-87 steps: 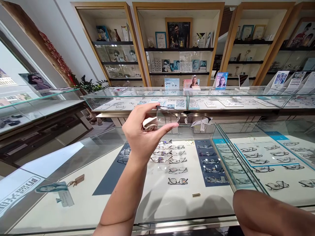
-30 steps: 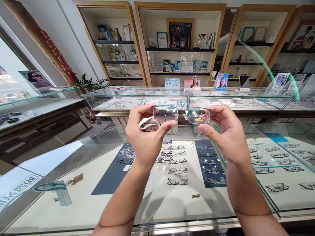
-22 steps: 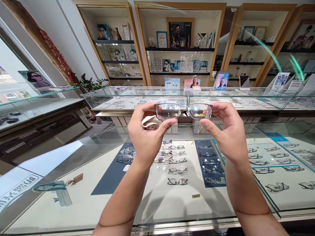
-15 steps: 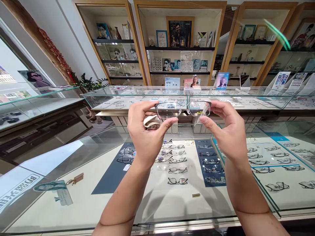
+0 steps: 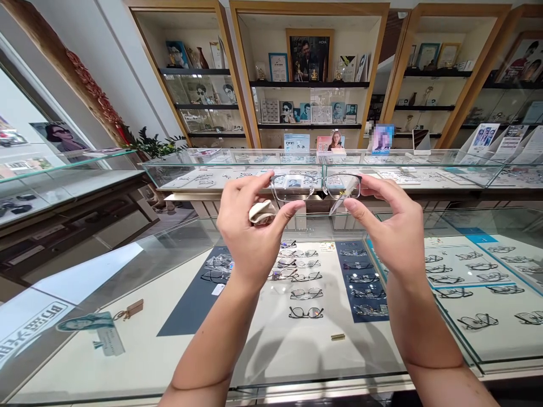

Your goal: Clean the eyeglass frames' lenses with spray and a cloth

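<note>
A pair of glasses (image 5: 292,199) with clear lenses and a thin dark-topped frame is held up level above the glass counter. My left hand (image 5: 250,232) grips its left side between thumb and fingers. A crumpled cream cloth (image 5: 262,212) is also tucked in that hand's palm. On the other side, my right hand (image 5: 390,226) pinches the right end of the frame, its thumb low by the lens. A small clear tag (image 5: 341,202) hangs at the right lens. The temples are mostly hidden behind the frame and fingers.
Beneath my arms lies a glass display counter (image 5: 271,362) with rows of glasses (image 5: 306,294) inside. Another glass case (image 5: 237,158) stands across from it, bearing small standing cards (image 5: 297,143). Wooden shelves (image 5: 311,85) line the back wall. At left is another glass case (image 5: 68,169).
The glasses have tilted slightly and shifted a little, with the clear tag swinging to the left. Both hands keep their hold.
</note>
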A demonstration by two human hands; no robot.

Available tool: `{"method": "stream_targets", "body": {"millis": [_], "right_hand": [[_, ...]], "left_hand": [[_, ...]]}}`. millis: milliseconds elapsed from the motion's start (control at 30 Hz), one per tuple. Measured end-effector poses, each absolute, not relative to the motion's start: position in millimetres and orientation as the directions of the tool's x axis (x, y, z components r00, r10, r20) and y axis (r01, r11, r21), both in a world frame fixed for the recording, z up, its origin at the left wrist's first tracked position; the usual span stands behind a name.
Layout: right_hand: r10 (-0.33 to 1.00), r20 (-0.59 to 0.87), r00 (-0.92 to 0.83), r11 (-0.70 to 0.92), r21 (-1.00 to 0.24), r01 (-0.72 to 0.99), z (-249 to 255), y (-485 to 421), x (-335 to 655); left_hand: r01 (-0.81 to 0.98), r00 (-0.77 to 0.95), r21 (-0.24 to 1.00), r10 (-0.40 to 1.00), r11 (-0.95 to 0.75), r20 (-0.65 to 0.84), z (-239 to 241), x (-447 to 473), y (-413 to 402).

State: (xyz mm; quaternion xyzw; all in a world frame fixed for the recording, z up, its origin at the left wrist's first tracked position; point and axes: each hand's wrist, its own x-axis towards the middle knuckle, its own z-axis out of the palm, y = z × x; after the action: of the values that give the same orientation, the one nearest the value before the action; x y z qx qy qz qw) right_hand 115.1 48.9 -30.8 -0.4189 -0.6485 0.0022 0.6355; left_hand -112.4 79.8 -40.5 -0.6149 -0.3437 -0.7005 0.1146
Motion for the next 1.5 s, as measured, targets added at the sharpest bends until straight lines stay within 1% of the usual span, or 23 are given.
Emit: {"method": "stream_targets", "body": {"millis": [200, 300, 467, 567, 667, 800, 933, 1100, 1267, 1500], "right_hand": [[0.550, 0.820, 0.161, 0.646, -0.539, 0.540, -32, 48, 114], [0.545, 0.822, 0.163, 0.645, -0.536, 0.544, -31, 47, 113], [0.473, 0.860, 0.192, 0.660, -0.490, 0.569, -30, 44, 108], [0.426, 0.878, 0.218, 0.665, -0.467, 0.582, -30, 42, 105], [0.416, 0.879, 0.231, 0.656, -0.466, 0.594, -30, 40, 103], [0.428, 0.876, 0.223, 0.647, -0.469, 0.601, -29, 40, 103], [0.449, 0.871, 0.197, 0.636, -0.467, 0.615, -30, 43, 106], [0.506, 0.849, 0.154, 0.645, -0.491, 0.586, -31, 47, 110], [0.544, 0.829, 0.131, 0.632, -0.507, 0.586, -32, 50, 114], [0.587, 0.804, 0.092, 0.623, -0.522, 0.583, -33, 52, 117]], "left_hand": [[0.560, -0.216, 0.332, 0.254, -0.759, 0.943, -41, -112, 78], [0.536, -0.231, 0.366, 0.285, -0.761, 0.930, -41, -112, 78], [0.510, -0.252, 0.440, 0.361, -0.739, 0.898, -39, -112, 80], [0.513, -0.238, 0.454, 0.387, -0.728, 0.891, -38, -112, 81], [0.519, -0.213, 0.450, 0.400, -0.727, 0.892, -38, -111, 82], [0.546, -0.208, 0.433, 0.384, -0.717, 0.899, -38, -111, 82], [0.564, -0.222, 0.393, 0.325, -0.726, 0.919, -37, -111, 81], [0.587, -0.223, 0.343, 0.262, -0.733, 0.939, -38, -112, 79], [0.588, -0.221, 0.324, 0.238, -0.741, 0.946, -40, -108, 78], [0.585, -0.215, 0.335, 0.257, -0.739, 0.942, -42, -107, 78]]}}
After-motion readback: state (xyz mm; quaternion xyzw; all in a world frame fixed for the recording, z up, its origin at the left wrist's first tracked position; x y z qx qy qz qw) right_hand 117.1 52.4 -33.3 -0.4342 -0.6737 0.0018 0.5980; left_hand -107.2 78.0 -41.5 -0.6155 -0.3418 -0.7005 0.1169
